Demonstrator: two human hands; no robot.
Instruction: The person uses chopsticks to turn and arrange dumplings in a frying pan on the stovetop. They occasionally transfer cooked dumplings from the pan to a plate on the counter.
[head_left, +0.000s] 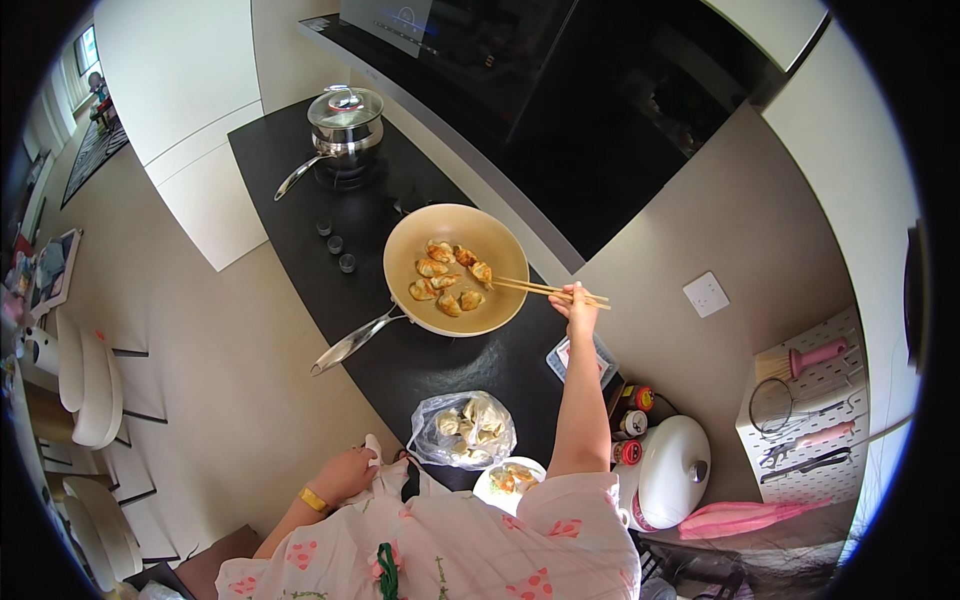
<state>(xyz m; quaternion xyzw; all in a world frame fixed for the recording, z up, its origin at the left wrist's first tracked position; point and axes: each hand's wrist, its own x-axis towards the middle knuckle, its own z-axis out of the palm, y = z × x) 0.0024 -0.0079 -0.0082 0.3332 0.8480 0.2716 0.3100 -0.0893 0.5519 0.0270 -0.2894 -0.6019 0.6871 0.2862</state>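
Observation:
Wooden chopsticks are held in my right hand, their tips at a browned dumpling in the beige frying pan. Several more browned dumplings lie in the pan. At the edge of my clothing, my left hand has its fingers closed around a bit of white cloth. Nearer my body, an open plastic bag holds pale dumplings, and a white bowl beside it holds browned ones.
A lidded steel saucepan stands at the far left of the black counter. Seasoning jars and a white lidded appliance are at the right. A range hood hangs beyond the pan. Utensils hang on a pegboard.

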